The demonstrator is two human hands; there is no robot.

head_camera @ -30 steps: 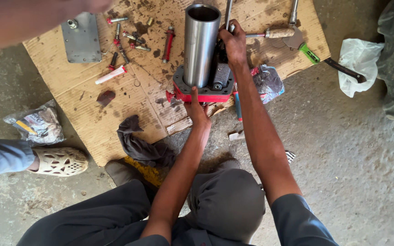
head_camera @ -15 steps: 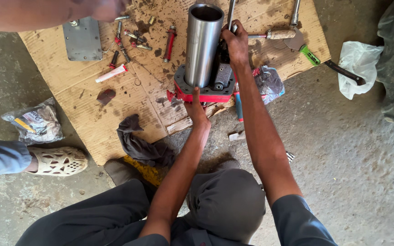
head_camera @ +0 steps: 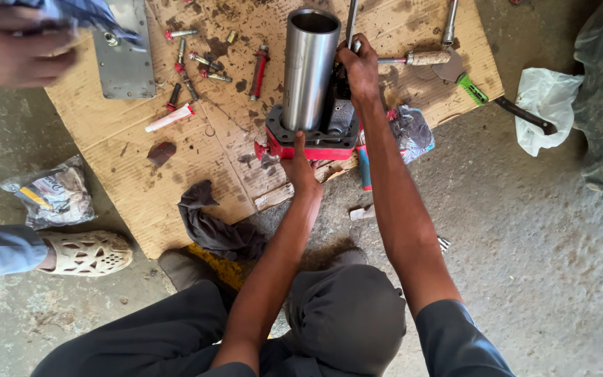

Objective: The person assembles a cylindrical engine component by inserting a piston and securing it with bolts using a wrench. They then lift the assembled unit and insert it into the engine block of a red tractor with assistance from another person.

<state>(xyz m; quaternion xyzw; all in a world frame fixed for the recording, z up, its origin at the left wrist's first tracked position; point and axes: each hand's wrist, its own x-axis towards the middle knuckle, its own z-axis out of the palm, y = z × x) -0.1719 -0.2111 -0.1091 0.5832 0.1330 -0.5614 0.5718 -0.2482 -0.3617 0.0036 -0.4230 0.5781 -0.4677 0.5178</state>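
Head view: steel cylinder (head_camera: 310, 66) standing upright on its red base (head_camera: 308, 143), on cardboard (head_camera: 127, 174).
Left hand (head_camera: 300, 167) clamps the base edge, steadying it; right hand (head_camera: 359, 68) wraps closed around a thin rod (head_camera: 351, 21) beside the cylinder (loose bolts (head_camera: 197, 63) lie nearby).

I am crouched over a rough grey concrete floor (head_camera: 525, 265), dusty and pitted, in flat daylight, with an oil-stained sheet of brown cardboard (head_camera: 141, 181) spread before me and a crumpled white plastic bag (head_camera: 546, 105) lying off to the right.
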